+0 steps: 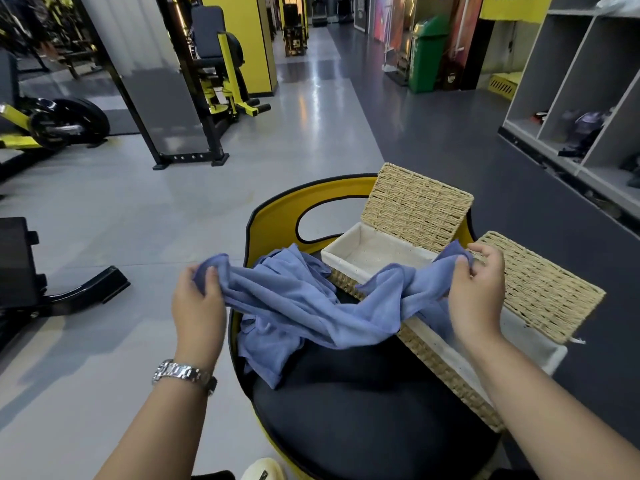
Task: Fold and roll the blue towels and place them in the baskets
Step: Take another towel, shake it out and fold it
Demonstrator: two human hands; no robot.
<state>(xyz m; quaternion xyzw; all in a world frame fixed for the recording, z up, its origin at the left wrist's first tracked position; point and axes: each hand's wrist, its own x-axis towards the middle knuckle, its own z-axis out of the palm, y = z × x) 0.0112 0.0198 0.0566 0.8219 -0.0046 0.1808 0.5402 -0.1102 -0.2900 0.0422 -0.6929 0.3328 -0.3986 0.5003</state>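
A blue towel (322,306) hangs slack between my two hands over a black padded seat (363,403). My left hand (199,306) pinches one corner at the left. My right hand (479,289) pinches the opposite corner at the right. More blue towel cloth (263,348) lies crumpled on the seat beneath. Two woven baskets with white lining stand on the seat with lids raised: the far basket (367,252) shows an empty liner, and the near basket (450,368) is partly covered by my right arm and the towel.
The seat has a yellow backrest (277,216) with a cut-out handle. Gym machines (214,81) stand at the left and back. Grey open shelves (571,98) line the right wall. A green bin (424,53) stands far back. Grey floor (121,220) surrounds the seat.
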